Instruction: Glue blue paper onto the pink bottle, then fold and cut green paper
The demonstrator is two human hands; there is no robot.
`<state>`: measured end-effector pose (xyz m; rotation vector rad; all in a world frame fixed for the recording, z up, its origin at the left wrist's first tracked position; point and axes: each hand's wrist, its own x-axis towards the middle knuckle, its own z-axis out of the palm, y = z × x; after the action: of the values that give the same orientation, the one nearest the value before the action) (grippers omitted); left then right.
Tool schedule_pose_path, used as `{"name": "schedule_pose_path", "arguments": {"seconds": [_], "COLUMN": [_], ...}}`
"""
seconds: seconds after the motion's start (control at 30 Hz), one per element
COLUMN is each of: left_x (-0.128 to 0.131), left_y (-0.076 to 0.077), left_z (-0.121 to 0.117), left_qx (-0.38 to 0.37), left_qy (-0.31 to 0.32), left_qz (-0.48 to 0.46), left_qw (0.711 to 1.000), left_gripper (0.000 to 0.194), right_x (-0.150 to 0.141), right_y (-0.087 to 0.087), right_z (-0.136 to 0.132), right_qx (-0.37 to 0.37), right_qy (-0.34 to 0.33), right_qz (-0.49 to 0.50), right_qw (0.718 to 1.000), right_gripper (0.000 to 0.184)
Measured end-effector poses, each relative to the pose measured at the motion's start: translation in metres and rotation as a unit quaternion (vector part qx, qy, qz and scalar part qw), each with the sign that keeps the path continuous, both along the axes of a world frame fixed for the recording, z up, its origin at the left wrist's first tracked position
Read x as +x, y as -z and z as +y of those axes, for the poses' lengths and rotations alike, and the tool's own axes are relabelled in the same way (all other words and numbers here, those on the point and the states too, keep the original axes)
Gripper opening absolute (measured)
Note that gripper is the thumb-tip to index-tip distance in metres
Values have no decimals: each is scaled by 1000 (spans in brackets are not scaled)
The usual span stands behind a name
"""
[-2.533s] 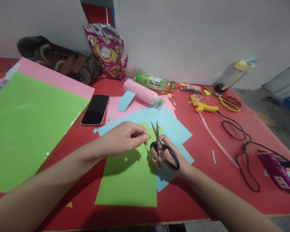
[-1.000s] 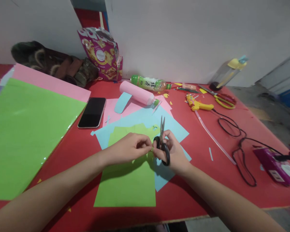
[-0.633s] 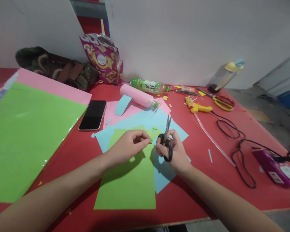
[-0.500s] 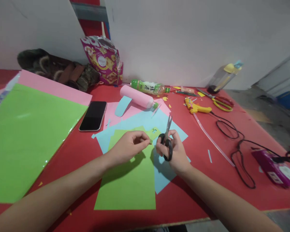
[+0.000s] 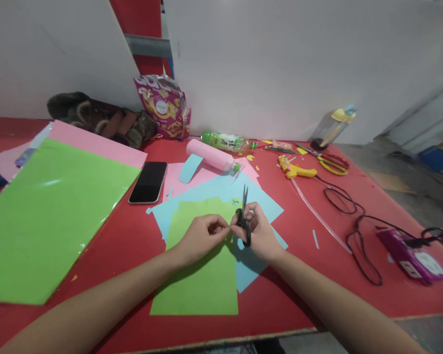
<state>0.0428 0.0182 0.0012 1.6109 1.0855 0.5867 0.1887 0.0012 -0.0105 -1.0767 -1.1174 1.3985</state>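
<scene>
My left hand (image 5: 201, 237) is closed in a pinch over a green paper sheet (image 5: 199, 275), its fingertips holding something too small to make out. My right hand (image 5: 258, 233) grips black-handled scissors (image 5: 243, 216), blades pointing away from me and closed together. The fingertips of both hands meet just above the green sheet. Under it lies a light blue sheet (image 5: 258, 206), and a pink sheet (image 5: 199, 174) lies beyond that.
A large green sheet (image 5: 40, 216) on a pink one covers the left of the red table (image 5: 317, 275). A phone (image 5: 148, 182), pink-wrapped bottle (image 5: 210, 155), green bottle (image 5: 225, 141), snack bag (image 5: 164, 105), yellow glue gun (image 5: 293, 168), yellow-handled scissors (image 5: 330, 164), black cable (image 5: 354, 221) and purple box (image 5: 413, 255) lie around.
My hands have come together until the fingertips touch; half a second ago they were apart. The scissors have turned more upright, and my view has tilted up slightly.
</scene>
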Motion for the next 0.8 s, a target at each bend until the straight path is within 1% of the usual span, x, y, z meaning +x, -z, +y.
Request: {"name": "schedule_pose_path", "arguments": {"seconds": [0.1, 0.23, 0.43, 0.6, 0.7, 0.8], "left_x": [-1, -3, -3, -3, -5, -6], "left_y": [2, 5, 5, 6, 8, 10], "left_z": [-2, -1, 1, 3, 4, 6], "left_qx": [24, 23, 39, 25, 13, -14], "left_qy": [-10, -9, -1, -6, -17, -43], "left_qz": [13, 26, 20, 9, -14, -46], "left_qw": [1000, 999, 999, 1000, 1000, 998], "left_gripper": [21, 20, 17, 14, 14, 12], "right_x": [-2, -2, 0, 2, 7, 14], "right_y": [0, 2, 5, 3, 6, 10], "right_z": [-3, -3, 0, 2, 6, 10], "right_qx": [-8, -11, -9, 0, 21, 31], "right_qy": [-16, -15, -12, -11, -4, 0], "right_qz": [-11, -25, -36, -47, -93, -170], "right_qw": [1000, 1000, 999, 999, 995, 985], "right_gripper": [37, 35, 36, 35, 33, 30]}}
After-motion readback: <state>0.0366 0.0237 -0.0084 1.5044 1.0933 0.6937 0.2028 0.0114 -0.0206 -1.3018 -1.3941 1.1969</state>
